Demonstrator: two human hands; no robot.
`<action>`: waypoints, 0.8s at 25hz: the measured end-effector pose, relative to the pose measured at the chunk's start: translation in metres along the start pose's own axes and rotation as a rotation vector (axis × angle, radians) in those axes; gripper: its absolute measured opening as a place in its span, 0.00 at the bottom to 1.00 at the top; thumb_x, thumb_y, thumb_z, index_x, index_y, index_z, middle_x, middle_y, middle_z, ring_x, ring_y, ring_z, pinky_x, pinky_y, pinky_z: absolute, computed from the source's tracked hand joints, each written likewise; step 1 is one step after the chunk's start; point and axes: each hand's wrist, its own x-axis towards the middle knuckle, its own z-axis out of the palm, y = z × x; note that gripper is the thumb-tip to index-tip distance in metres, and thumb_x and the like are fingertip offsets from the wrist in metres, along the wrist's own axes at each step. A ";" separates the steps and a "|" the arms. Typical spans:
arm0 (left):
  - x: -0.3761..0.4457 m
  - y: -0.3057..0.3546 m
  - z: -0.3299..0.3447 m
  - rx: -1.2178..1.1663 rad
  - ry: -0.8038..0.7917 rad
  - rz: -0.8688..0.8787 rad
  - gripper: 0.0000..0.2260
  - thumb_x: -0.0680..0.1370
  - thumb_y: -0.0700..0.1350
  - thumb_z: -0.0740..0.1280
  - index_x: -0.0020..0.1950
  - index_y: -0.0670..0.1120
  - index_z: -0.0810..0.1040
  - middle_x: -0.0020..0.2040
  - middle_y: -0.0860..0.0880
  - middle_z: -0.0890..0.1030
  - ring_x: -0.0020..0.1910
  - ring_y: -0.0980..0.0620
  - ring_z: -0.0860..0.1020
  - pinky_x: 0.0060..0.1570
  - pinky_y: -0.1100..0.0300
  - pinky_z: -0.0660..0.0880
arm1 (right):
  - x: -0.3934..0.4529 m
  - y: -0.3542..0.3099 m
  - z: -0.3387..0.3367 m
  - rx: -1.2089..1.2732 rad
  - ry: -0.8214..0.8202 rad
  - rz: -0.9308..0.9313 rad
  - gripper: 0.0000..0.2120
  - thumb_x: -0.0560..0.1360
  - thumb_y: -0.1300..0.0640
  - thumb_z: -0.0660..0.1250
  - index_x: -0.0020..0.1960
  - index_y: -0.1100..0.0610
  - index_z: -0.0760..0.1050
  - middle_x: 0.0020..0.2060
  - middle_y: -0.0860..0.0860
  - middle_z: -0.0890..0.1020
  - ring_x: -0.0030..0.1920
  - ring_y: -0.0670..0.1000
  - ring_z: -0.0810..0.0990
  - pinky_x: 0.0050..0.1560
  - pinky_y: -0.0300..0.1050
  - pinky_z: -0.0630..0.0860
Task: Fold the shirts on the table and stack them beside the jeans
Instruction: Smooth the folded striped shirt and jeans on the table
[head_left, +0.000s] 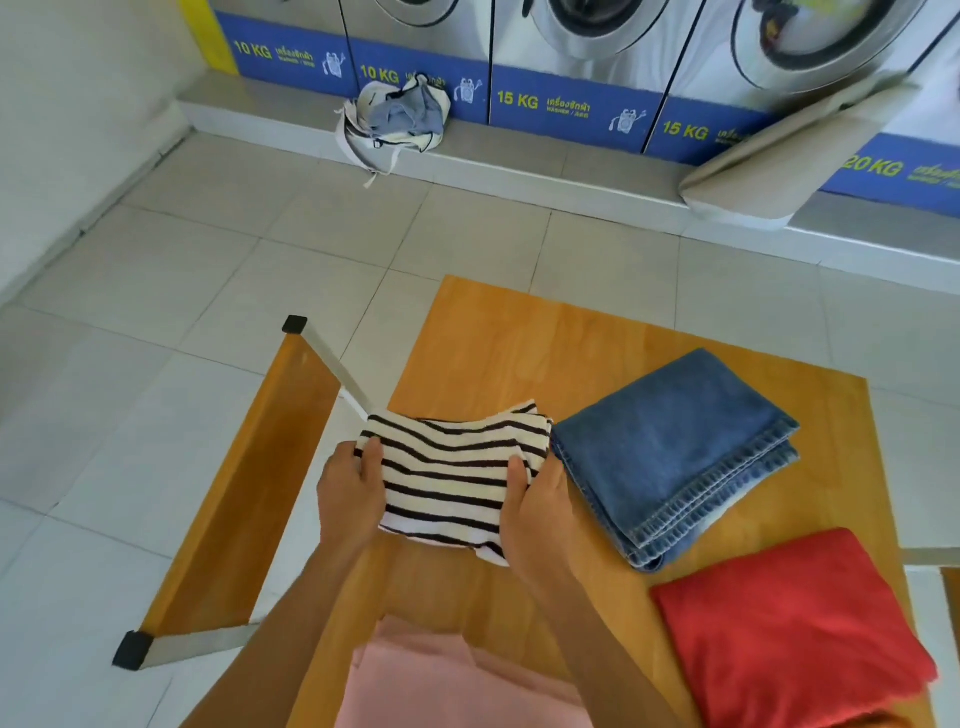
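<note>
A folded black-and-white striped shirt (452, 467) lies at the left edge of the wooden table (498, 332), right beside the folded blue jeans (675, 452). My left hand (350, 493) grips the shirt's left side and my right hand (535, 512) grips its right side. A red shirt (789, 623) lies folded on the table's near right, in front of the jeans. A pink shirt (441, 680) lies at the table's near edge, between my forearms.
An overturned wooden bench (244, 499) with metal legs lies left of the table. A cloth bag of laundry (395, 122) sits on the step under a row of washing machines (571, 62). A padded board (789, 150) leans at the far right. Tiled floor surrounds the table.
</note>
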 end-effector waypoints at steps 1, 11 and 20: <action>0.015 0.018 -0.002 -0.036 -0.004 0.038 0.20 0.82 0.53 0.55 0.64 0.40 0.73 0.58 0.42 0.79 0.57 0.45 0.78 0.57 0.51 0.76 | 0.014 -0.010 -0.006 0.076 -0.015 0.011 0.25 0.81 0.43 0.54 0.70 0.59 0.65 0.65 0.52 0.74 0.64 0.51 0.74 0.62 0.42 0.70; 0.167 0.139 0.065 -0.221 -0.019 0.225 0.16 0.82 0.52 0.56 0.59 0.42 0.74 0.51 0.48 0.77 0.50 0.54 0.75 0.42 0.69 0.69 | 0.196 -0.034 -0.006 0.040 0.151 -0.018 0.20 0.83 0.45 0.53 0.65 0.59 0.69 0.54 0.53 0.77 0.46 0.48 0.74 0.43 0.44 0.72; 0.202 0.111 0.114 0.114 -0.048 0.166 0.18 0.83 0.51 0.52 0.62 0.41 0.73 0.56 0.42 0.76 0.55 0.43 0.76 0.58 0.47 0.72 | 0.224 0.004 0.026 -0.150 -0.014 0.134 0.22 0.84 0.44 0.49 0.65 0.59 0.69 0.58 0.57 0.75 0.48 0.55 0.76 0.44 0.49 0.72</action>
